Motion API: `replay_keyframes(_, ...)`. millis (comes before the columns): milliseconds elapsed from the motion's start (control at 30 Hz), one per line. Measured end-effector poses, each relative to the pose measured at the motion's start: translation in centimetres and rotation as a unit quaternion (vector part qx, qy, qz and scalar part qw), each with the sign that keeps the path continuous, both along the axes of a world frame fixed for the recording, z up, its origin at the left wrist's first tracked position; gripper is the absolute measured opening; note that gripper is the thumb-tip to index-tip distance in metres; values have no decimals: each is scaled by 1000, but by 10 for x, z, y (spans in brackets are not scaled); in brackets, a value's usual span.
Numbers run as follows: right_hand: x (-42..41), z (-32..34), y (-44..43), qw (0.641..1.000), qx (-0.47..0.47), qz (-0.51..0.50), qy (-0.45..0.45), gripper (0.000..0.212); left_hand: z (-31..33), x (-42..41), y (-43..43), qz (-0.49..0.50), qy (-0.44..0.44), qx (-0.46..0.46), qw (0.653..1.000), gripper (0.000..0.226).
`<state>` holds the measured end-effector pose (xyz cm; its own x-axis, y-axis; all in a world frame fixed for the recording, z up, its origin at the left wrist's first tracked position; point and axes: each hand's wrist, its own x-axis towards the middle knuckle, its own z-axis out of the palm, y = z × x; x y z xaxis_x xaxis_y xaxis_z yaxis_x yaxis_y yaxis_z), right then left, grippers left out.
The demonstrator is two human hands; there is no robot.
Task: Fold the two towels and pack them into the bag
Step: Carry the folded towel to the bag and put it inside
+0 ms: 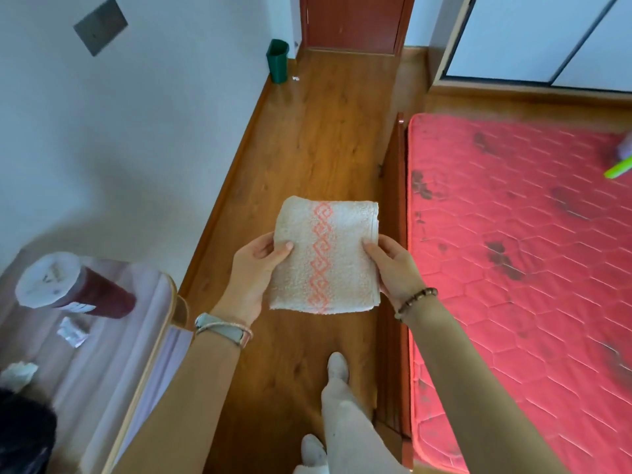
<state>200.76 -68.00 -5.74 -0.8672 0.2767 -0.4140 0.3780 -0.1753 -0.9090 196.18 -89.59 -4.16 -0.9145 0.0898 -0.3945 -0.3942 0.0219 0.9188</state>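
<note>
Cream terry towel (325,254), folded square, sits between the left grip (254,271) and right grip (393,268), each pinching a side edge, thumb on top. Soft, light and floppy, it probably needs both edges held to stay folded.

left hand (254,268) pinches towel (325,234) edge, thumb on top | right hand (393,268) likewise | forearms extended forward

Print on the cup lid (48,278) is too blurred to read.

Red quilted mattress (519,268), green bin (277,61), lidded cup (73,285), brown door (355,22)
</note>
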Motion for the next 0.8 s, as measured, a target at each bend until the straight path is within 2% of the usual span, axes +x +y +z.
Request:
replay_keyframes(367,-120,15,54,1000,-1,13,3,35,12,-115,52,-3,23,-19,1000,45)
replay_keyframes(500,-150,19,73,1000,-9,11,7,32,10,-146,66,-17,21,-21,999,45)
replay_keyframes(800,-224,12,110,995,-95,-39,-15,28,9,-245,107,-75,27,-27,996,47)
